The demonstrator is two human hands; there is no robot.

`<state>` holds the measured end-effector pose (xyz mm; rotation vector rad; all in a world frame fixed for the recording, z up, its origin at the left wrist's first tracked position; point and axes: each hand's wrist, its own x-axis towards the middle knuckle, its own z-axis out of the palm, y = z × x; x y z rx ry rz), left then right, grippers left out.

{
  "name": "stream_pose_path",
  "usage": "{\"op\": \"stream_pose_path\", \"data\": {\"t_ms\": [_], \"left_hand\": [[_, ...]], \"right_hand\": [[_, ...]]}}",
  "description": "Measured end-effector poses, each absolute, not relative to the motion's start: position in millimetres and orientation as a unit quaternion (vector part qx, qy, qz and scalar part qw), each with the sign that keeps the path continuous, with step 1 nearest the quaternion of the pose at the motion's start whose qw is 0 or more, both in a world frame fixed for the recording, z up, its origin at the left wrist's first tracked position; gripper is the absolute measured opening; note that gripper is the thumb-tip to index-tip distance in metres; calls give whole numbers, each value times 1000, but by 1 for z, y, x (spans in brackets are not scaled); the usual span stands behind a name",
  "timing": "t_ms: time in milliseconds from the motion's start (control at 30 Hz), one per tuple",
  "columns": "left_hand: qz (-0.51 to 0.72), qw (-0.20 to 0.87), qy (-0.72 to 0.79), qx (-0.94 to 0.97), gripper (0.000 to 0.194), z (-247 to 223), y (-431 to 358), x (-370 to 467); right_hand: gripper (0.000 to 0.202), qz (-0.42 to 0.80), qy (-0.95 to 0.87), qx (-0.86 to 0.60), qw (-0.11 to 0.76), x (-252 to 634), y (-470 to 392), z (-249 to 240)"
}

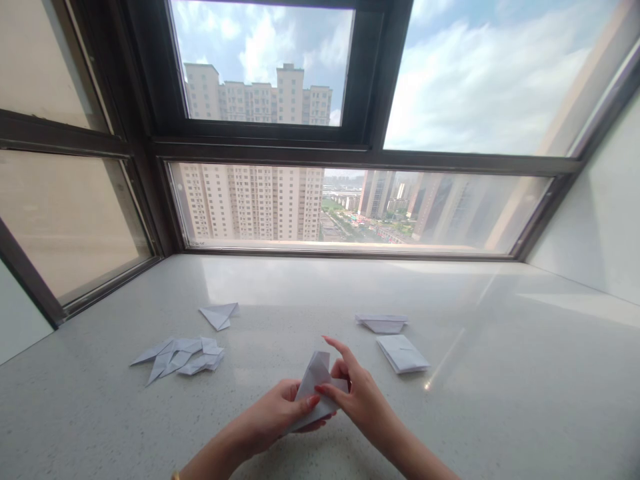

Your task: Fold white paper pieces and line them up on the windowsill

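A sheet of white paper folded into a pointed shape is held between both hands, just above the sill. My left hand grips its lower left side, thumb on top and fingers underneath. My right hand pinches the right side, its thumb pressing on the paper while the index finger stretches upward, off the sheet. The paper's lower part is partly hidden by the fingers.
On the pale speckled sill lie several folded paper pieces at left, with a folded paper triangle behind them. At right are a boat-shaped paper fold and a folded paper rectangle. Dark-framed windows stand behind.
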<state>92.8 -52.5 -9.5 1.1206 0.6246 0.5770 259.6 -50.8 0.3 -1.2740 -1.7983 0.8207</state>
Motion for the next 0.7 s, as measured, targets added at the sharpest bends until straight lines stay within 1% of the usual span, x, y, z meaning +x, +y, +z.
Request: {"op": "stream_pose_path", "data": {"t_ms": [167,267,333,400,500,567,633,700], "left_hand": [[263,762,292,515,55,-6,-53,92],[267,750,298,527,51,-1,-54,90],[266,740,293,543,48,2,-54,89],[269,733,288,555,53,4,-55,89],[282,723,306,552,76,4,-57,91],[277,717,319,555,88,4,-58,91],[266,711,319,568,91,4,-59,91],[261,698,325,583,88,4,-60,90]], "right_hand": [[60,271,-699,-519,411,261,-49,-3],[57,275,-681,-519,438,263,-47,-3],[56,314,-667,-511,442,264,-46,-4],[52,383,-651,-491,433,264,-44,-4],[40,508,-629,-438,394,263,-44,-4],[37,558,-616,-417,368,262,-44,-4],[37,578,-609,-413,353,262,-44,-5],[36,594,-603,-408,341,263,-42,-7]]}}
